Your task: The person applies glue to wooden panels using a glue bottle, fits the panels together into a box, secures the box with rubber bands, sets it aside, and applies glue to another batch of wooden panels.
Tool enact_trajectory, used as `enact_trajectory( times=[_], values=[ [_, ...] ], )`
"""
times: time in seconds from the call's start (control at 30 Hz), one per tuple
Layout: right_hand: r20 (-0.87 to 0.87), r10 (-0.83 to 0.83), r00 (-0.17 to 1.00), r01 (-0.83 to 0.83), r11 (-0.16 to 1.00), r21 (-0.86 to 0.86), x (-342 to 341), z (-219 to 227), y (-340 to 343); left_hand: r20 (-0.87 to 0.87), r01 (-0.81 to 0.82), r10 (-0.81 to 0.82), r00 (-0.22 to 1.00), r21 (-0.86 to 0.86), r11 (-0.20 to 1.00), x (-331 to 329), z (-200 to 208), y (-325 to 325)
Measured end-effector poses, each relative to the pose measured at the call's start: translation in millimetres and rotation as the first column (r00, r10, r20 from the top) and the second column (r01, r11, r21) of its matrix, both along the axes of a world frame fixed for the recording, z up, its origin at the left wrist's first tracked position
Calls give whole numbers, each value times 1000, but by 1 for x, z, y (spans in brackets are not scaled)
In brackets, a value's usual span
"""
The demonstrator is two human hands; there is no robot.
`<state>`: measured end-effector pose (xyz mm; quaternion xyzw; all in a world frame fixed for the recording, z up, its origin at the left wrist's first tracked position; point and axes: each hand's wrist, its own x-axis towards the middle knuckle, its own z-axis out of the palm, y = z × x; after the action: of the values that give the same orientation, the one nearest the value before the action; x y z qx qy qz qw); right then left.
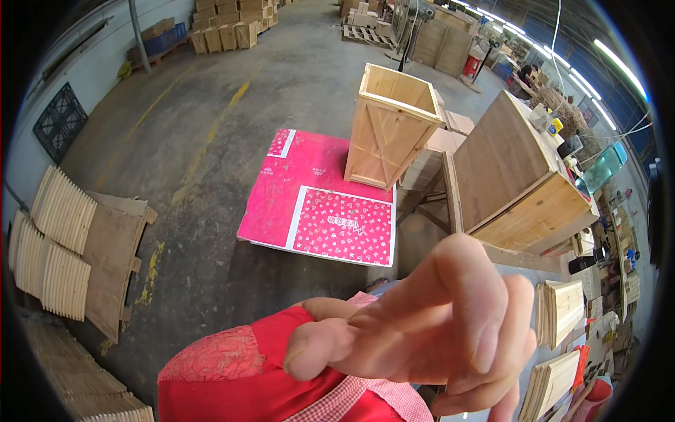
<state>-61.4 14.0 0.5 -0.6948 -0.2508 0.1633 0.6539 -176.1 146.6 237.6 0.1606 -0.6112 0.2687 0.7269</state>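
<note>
Holds left hand (422, 330) up close to the lens, much nearer than the pink board (274, 211). Bends the fingers over with tips downward and sets the thumb off to the left, leaving a wide gap between, with nothing seen caught in it. Impossible to tell about the right hand's grip, out of view. Wears red cloth (267, 394) with a lace patch, on the near side of the board.

Has the box (383, 141), tall, pale, open-topped and upright, standing on the board's far right part, well apart from the hand. To the right of the board, shows a large wooden cabinet (513, 169), then a teal bottle (606, 169) farther right. Also to the right but nearer than the board, stacked panels (560, 313). Left of the board, rows of slats (63, 281) and yellow lines (239, 95) on grey floor (162, 155). Far beyond the board, piled crates (235, 34).
</note>
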Motion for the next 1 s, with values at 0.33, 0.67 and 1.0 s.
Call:
enact_trajectory(
  times=[0.33,0.67,1.0],
  values=[
    [191,113,975,-36,931,-364,-5,-134,-140,-36,-41,42,999,19,999,-5,-3,4],
    [261,266,928,-92,843,-530,-18,-155,-204,-71,-98,100,992,26,995,-8,-5,4],
    [252,267,930,-23,728,-686,-43,-154,-275,-122,18,-28,992,-76,997,9,-18,4]
  ],
)
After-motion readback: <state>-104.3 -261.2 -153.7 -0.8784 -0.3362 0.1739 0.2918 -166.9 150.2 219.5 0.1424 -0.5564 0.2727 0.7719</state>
